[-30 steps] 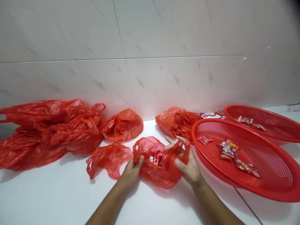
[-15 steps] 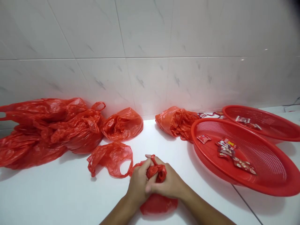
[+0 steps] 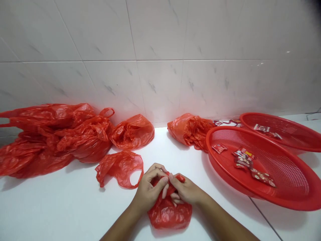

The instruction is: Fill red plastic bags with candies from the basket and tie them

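Observation:
A filled red plastic bag (image 3: 170, 216) rests on the white tabletop at the near middle. Both hands are closed on its gathered, twisted top. My left hand (image 3: 150, 189) pinches the plastic between thumb and curled fingers. My right hand (image 3: 184, 190) grips the neck from the other side, thumb tip close to the left thumb. What is inside the bag is hidden. Just beyond my left hand lies a loose, flattened red plastic bag (image 3: 117, 164) with its handle loop spread out.
Several bulging red bags (image 3: 85, 140) lie along the wall at left, with a bundled bag (image 3: 132, 132) beside them. Another crumpled bag (image 3: 188, 129) touches the front red basket (image 3: 233, 180), which holds several small wrapped packets (image 3: 243, 157). A second red basket (image 3: 286, 120) stands behind.
My hands have shifted from being clasped over the twisted bag top to pinching it with the thumbs on top. More of the bag's body shows below them.

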Motion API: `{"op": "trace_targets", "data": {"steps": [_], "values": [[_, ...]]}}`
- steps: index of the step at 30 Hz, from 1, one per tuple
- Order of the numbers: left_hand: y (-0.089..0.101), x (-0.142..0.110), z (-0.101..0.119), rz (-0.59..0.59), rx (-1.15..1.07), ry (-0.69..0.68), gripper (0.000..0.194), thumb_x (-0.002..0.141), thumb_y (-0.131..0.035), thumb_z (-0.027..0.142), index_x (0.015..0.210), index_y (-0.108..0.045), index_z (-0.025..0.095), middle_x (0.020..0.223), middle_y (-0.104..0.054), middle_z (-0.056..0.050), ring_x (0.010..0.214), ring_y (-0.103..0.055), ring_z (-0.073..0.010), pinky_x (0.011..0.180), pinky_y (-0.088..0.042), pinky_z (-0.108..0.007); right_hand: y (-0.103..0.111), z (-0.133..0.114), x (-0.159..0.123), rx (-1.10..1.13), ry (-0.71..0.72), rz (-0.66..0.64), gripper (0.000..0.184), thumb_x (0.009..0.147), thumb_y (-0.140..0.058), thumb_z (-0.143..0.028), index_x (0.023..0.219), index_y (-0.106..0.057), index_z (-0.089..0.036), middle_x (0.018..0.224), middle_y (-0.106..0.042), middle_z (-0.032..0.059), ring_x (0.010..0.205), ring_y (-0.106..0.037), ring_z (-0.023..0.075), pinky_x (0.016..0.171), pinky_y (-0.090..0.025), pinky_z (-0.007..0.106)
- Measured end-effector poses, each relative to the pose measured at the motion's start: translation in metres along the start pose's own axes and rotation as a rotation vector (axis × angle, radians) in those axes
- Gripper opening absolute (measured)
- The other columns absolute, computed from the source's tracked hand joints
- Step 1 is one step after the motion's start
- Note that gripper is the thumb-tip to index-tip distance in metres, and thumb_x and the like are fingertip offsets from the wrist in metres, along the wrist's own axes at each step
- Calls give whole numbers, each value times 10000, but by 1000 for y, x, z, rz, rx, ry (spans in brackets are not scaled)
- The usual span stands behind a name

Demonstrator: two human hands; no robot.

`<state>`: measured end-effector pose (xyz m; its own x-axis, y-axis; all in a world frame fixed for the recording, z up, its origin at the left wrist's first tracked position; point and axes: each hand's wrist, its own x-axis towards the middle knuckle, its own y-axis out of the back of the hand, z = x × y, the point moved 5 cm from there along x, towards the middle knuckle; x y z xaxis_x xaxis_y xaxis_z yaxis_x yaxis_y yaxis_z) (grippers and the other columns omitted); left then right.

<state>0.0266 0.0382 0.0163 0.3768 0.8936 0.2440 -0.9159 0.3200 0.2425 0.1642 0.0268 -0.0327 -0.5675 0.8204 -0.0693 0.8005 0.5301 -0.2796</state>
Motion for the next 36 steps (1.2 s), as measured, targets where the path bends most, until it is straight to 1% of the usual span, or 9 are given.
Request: {"op": "trace_targets", "data": {"steps": [4,7,10,15,19,23,26,31,36], "values": [[-2,-2,3,-34,72,-102,191,952,-755,362,814,-867,291,883,-768,-128,1259,-538,-362,1043,-462,-478,12,-9,2,121,50,190,760,901,-467,-925,1031,-672,-205,463,-537,-79,364,-463,116,511,-491,263],[-8,-6,4,-115,106,-146,66,876,-844,339,918,-885,307,1139,-767,-135,1260,-558,-362,1094,-452,-491,21,-17,-1,50,76,127,721,946,-492,-860,927,-701,-170,489,-583,-36,409,-515,117,511,-432,234],[-7,-7,0,-58,72,-55,473,789,-907,289,1240,-767,314,1317,-692,-128,1101,-664,-298,1041,-517,-450,27,-27,-8,-37,129,6,546,904,-737,-683,781,-707,-152,591,-647,-1,533,-572,119,610,-463,250],[-1,-2,-9,-71,42,141,507,857,-757,211,1335,-603,283,994,-732,-38,899,-704,-221,885,-550,-353,36,-41,-15,-383,307,-3,108,875,-775,-245,934,-856,-206,925,-733,52,840,-675,176,818,-531,314],[7,3,-16,-117,-139,328,448,847,-784,303,1274,-659,241,809,-733,-11,784,-700,-210,784,-529,-318,39,-39,-14,-771,512,141,321,841,-663,-111,1012,-876,-279,995,-648,52,817,-606,169,672,-495,265],[0,1,-18,-138,-525,494,526,926,-717,575,1286,-718,191,755,-755,-57,680,-703,-223,699,-527,-324,28,-38,-15,-966,667,280,312,858,-633,-80,993,-841,-269,1036,-633,54,858,-577,191,737,-506,294],[-8,-1,-16,-167,-672,504,411,892,-804,519,1100,-794,165,870,-786,-92,790,-730,-226,787,-554,-327,15,-38,-14,-1082,703,295,287,907,-580,-87,976,-804,-253,1024,-621,57,853,-549,193,740,-499,299],[2,2,-24,-113,-691,510,340,798,-927,440,918,-773,160,838,-773,-69,719,-712,-173,705,-545,-268,8,-41,-14,-974,627,178,393,939,-569,-105,1266,-718,-265,1236,-590,87,1061,-595,219,935,-555,343],[17,8,-33,15,-605,486,364,681,-1005,381,832,-757,162,749,-758,-35,631,-683,-154,640,-539,-257,9,-50,-19,-719,560,15,363,1123,-450,-354,1356,-703,-236,1379,-605,131,1267,-615,235,1150,-484,410]]}}
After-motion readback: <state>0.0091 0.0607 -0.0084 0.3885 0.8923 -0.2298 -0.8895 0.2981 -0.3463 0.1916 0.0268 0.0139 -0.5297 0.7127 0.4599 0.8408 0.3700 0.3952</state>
